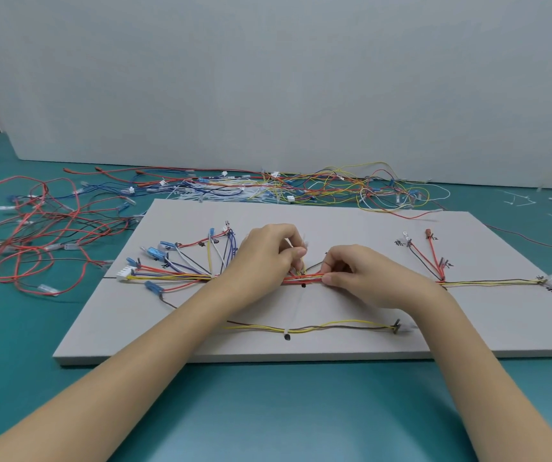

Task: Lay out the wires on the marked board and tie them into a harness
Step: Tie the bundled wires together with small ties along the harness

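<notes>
Your left hand (269,251) pinches a white tie (305,243) above the wire bundle (303,278) at the board's (334,341) middle; your right hand (356,271) pinches the bundle just beside it.

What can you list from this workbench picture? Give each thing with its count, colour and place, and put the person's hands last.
board: one, pale grey, flat on the table.
table: one, teal, under everything.
wire bundle: one, red, yellow and white, along the board's middle line.
white connector: one, at the bundle's left end.
blue terminals: several, fanned out on the board's left.
yellow and brown pair: one, near the board's front edge.
loose wires: many, mostly red, left of the board.
wire pile: many, mixed colours, behind the board.
cable tie: one, white, in the left hand's fingertips.
left hand: pinches the cable tie.
right hand: pinches the bundle.
</notes>
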Demonstrator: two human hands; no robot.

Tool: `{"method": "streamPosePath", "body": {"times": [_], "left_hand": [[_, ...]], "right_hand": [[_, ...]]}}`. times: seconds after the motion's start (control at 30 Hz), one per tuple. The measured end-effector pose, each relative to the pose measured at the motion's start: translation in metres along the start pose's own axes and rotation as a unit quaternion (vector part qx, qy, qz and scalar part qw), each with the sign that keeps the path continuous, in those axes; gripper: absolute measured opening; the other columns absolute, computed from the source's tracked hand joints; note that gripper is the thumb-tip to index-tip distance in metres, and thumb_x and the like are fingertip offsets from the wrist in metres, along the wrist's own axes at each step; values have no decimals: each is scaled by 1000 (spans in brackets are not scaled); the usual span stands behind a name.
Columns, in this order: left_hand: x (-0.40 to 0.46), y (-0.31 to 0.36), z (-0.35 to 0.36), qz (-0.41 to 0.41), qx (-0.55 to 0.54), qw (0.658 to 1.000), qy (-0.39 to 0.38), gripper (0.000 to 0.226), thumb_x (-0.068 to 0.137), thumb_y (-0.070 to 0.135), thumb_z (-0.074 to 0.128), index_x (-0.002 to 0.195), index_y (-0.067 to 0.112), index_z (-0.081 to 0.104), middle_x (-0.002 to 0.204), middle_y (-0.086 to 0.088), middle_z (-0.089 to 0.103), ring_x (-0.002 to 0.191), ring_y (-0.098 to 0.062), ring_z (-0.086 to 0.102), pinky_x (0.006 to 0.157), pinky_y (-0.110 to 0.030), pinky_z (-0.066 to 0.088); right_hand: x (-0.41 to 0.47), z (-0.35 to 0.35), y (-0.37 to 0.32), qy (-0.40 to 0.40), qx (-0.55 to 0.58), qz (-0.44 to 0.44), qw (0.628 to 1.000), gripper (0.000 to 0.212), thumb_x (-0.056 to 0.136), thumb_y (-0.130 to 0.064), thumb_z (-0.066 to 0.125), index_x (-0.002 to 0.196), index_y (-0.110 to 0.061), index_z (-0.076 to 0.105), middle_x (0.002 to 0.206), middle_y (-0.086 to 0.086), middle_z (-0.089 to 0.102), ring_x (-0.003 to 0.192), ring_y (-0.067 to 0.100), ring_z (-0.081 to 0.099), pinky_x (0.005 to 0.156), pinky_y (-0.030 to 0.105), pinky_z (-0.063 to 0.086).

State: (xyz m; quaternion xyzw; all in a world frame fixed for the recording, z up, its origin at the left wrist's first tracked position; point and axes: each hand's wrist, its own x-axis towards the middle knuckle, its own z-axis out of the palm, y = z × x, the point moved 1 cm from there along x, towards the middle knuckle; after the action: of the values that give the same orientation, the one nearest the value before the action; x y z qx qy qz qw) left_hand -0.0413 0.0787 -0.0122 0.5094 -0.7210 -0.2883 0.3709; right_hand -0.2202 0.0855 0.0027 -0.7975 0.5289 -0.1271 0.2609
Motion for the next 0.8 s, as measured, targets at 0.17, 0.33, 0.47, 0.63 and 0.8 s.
{"method": "streamPosePath", "body": {"times": [0.17, 0.33, 0.47, 0.63, 0.8], "left_hand": [[-1, 1, -2, 6, -22, 999, -22, 10, 92, 6, 62, 82, 10, 65, 70, -5, 72, 64, -15, 68, 72, -35, 58], [-2, 1, -1, 10, -19, 1000, -9, 8, 92, 6, 62, 85, 5, 66, 70, -5, 72, 65, -16, 70, 68, -28, 57], [-3, 1, -1, 7, -4, 1000, -1, 10, 91, 7, 62, 82, 7, 66, 67, -1, 72, 61, -10, 69, 67, -24, 56], [-5, 1, -2, 6, -12, 1000, 2, 11, 90, 8, 64, 80, 8, 66, 65, 3, 71, 61, -7, 69, 68, -22, 55], [-6, 1, -4, 6, -15, 1000, 2, 11, 90, 9, 64, 79, 8, 67, 66, 4, 71, 61, -5, 69, 67, -16, 52]], "right_hand": [[0, 2, 2, 31, 8, -8, 999, 9, 91, -15, 64, 85, -20, 63, 73, -9, 55, 63, 4, 46, 57, 15, 36], [0, 1, 0, 97, -25, -12, 995, 20, 80, -18, 76, 72, -27, 60, 78, -6, 56, 73, 10, 50, 64, 26, 40], [-2, 2, 0, 157, -59, 0, 986, 32, 71, -25, 82, 64, -25, 51, 68, -9, 50, 66, 5, 44, 56, 26, 30], [-5, 11, 1, 144, -56, 6, 988, 26, 80, -26, 74, 62, -26, 56, 64, -11, 55, 64, 9, 50, 59, 26, 37], [-5, 10, -10, 121, -47, 7, 992, 19, 80, -32, 76, 68, -17, 74, 60, -6, 63, 56, 10, 52, 56, 27, 41]]}}
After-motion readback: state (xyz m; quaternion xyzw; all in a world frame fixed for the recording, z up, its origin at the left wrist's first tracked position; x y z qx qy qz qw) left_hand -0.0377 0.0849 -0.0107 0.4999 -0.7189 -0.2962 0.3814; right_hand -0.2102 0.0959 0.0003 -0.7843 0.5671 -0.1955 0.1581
